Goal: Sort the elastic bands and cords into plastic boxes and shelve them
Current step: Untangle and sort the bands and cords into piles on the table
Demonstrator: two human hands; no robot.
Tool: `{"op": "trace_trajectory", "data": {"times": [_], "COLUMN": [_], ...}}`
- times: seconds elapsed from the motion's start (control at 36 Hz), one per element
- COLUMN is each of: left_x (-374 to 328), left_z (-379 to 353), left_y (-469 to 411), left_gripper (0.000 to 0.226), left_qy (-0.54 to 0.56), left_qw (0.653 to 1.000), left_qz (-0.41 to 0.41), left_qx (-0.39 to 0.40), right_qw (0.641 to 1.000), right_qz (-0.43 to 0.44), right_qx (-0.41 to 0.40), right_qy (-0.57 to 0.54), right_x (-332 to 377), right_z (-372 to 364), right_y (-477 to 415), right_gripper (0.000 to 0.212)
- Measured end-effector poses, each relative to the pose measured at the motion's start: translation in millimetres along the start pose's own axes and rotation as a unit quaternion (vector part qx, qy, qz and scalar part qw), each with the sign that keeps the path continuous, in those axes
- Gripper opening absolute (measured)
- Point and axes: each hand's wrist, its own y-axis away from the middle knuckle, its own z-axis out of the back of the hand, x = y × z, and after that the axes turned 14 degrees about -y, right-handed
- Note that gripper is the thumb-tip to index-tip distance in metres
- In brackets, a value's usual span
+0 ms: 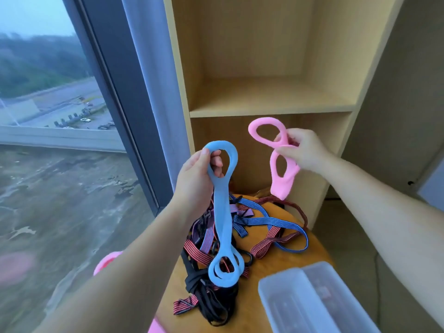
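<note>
My left hand [197,174] grips the top loop of a long light-blue elastic band [222,212], which hangs down over the table. My right hand [302,150] pinches the middle of a pink figure-eight elastic band [266,131], held up in front of the lower shelf. Below them a tangle of striped blue, red, purple and black elastic cords [240,227] lies on the round wooden table [276,263]. A clear plastic box [312,299] with a lid sits at the table's near right; dark items show dimly through it.
A light wooden shelf unit [269,109] stands behind the table with open compartments. A large window [60,116] and its dark frame run along the left. Another pink band [105,260] peeks out under my left forearm.
</note>
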Motion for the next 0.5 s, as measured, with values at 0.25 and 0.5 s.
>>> {"op": "trace_trajectory", "data": {"times": [0.25,0.5], "left_x": [-96,-161], "left_z": [17,32], "left_y": [43,107], "left_gripper": [0.035,0.03], "left_qy": [0.007,0.026], "left_qw": [0.995,0.998], "left_qz": [-0.037,-0.03], "left_qx": [-0.089,-0.059], "right_qw": [0.976,0.926], "right_qz": [0.031,-0.04], "right_qx": [0.031,0.172], "right_qy": [-0.214,-0.333], "right_x": [144,215], "right_z": [-7,-57], "right_y": [60,139], "right_gripper": [0.023,0.017]}}
